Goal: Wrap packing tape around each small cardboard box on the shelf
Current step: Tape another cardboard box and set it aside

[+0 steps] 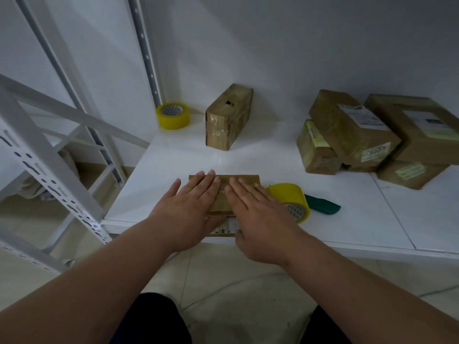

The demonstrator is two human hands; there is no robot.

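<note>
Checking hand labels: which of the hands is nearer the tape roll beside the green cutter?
Right. The right hand touches that tape roll; the left hand lies beyond it, flat on the box.

We have one view only, from a wide-angle camera worn on the head, looking forward and down. It sits close above the white shelf (273, 155), whose front edge crosses mid-frame. Both forearms reach in from the bottom, and the floor shows beneath.

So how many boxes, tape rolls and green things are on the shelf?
Cardboard boxes: 7, namely the box under the hands, the upright box and 5 in the pile.
Yellow tape rolls: 2, back and front.
Green cutter: 1.
Total: 10.
</note>
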